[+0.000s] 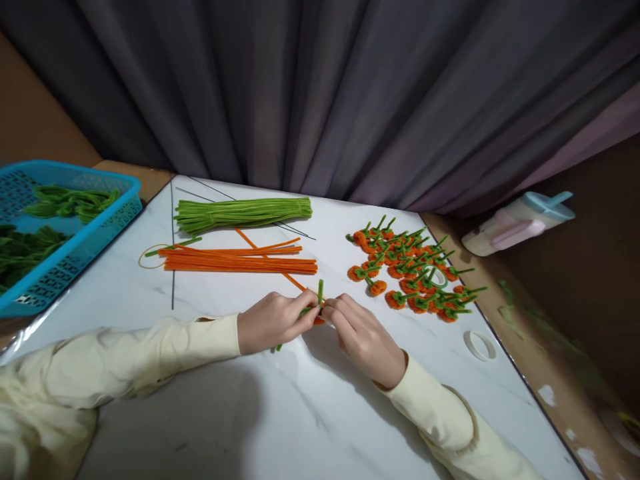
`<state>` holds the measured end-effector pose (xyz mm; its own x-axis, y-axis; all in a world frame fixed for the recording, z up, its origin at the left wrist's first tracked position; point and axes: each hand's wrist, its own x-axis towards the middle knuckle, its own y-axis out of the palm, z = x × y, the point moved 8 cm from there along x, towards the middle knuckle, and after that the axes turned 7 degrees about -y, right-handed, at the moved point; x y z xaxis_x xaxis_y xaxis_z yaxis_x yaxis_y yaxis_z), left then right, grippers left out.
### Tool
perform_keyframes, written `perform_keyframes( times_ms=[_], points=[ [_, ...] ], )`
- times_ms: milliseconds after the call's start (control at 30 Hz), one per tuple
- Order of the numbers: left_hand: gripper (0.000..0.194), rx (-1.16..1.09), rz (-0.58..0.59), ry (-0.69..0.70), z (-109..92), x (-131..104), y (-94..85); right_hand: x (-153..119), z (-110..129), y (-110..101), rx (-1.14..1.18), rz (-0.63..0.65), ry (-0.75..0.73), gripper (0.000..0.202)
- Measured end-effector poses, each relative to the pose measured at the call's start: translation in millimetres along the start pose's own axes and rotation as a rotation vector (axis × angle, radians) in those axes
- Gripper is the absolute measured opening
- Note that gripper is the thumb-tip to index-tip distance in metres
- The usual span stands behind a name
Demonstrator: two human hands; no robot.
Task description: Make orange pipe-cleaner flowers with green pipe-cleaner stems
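Observation:
My left hand [280,320] and my right hand [361,333] meet over the table, their fingertips pinching a small orange and green piece [319,320] between them. A green stem [321,292] stands up from it, and my fingers cover most of the rest. A bit of green also shows below my left hand. Behind my hands lie a bundle of orange fuzzy sticks [240,265] and, farther back, a bundle of green fuzzy sticks [245,212]. Many orange pieces with green stems [410,267] form a pile at the right.
A blue basket [85,257] with green fuzzy pieces stands at the left edge. A white tape roll [480,345] lies right of my right hand; another ring [434,276] sits among the pile. A pink and white cup [515,223] is at the back right, before a curtain [300,93].

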<state>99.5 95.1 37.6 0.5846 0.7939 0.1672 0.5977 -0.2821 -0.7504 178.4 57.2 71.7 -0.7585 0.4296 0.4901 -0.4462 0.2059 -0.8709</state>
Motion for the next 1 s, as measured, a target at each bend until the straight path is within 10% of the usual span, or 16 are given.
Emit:
perform_keyframes(
  times_ms=[333, 667, 1000],
  points=[
    [0.012, -0.089, -0.072, -0.046, 9, -2, 0.1, -5, -16, 1, 0.114, 0.005, 0.160, 0.018],
    [0.020, -0.688, -0.006, -0.378, 47, 8, 13.4, -43, -46, 28, -0.084, 0.400, 0.430, 0.011],
    [0.021, -1.217, 0.005, -0.635, 64, 15, 16.6, -36, -68, 7, 0.192, 0.218, 0.525, 0.022]
  ],
)
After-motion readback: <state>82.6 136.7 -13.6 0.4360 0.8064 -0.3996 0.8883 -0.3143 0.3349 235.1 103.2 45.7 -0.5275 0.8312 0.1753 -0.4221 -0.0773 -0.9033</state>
